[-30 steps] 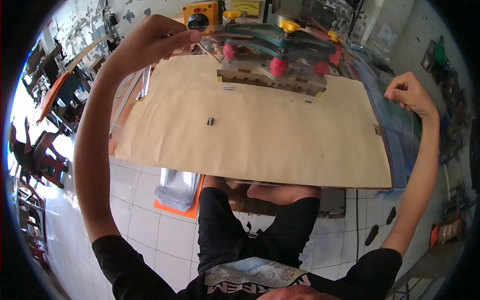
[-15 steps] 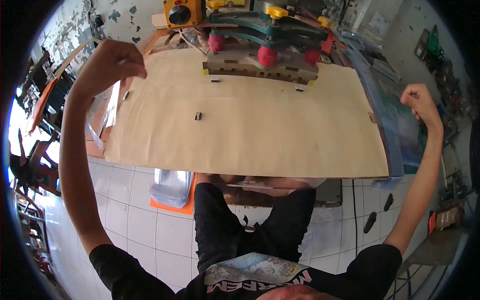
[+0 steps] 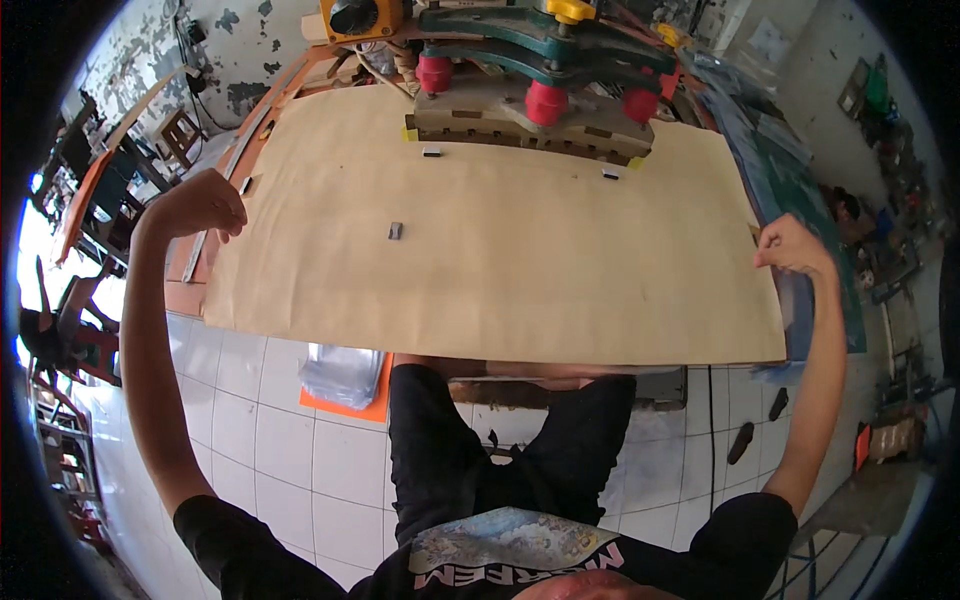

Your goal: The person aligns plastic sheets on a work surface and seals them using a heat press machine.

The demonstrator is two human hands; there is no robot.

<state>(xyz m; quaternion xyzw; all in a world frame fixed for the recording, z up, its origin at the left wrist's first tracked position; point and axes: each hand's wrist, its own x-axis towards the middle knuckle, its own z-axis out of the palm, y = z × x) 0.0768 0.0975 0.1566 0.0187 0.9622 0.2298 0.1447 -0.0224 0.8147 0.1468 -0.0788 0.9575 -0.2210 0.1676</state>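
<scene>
My left hand (image 3: 197, 205), fingers closed and curled down, is over the left edge of a wide tan sheet-covered board (image 3: 500, 290). At the board's right edge my right hand (image 3: 795, 248) is closed in a pinch. A clear plastic sheet seems to be stretched between them; it barely shows, and its edges cannot be made out. A small grey block (image 3: 395, 231) on the board looks hazy, as if seen through film. Farther back lie two dark-and-white blocks, one left (image 3: 431, 152) and one right (image 3: 610, 174). Another small block (image 3: 246, 186) sits by the left edge.
At the back stands a dark green metal frame (image 3: 480, 55) with red knobs, over a slotted tan bar (image 3: 520, 135). A yellow switch box (image 3: 365, 20) is beside it. Clear plastic bags (image 3: 342, 375) lie on an orange sheet below the board. A green mat (image 3: 850, 310) lies at right.
Both hands have come lower and nearer the board, the right one also moving inward. Shiny plastic seen below the left hand no longer shows there, and the middle block looks hazier.
</scene>
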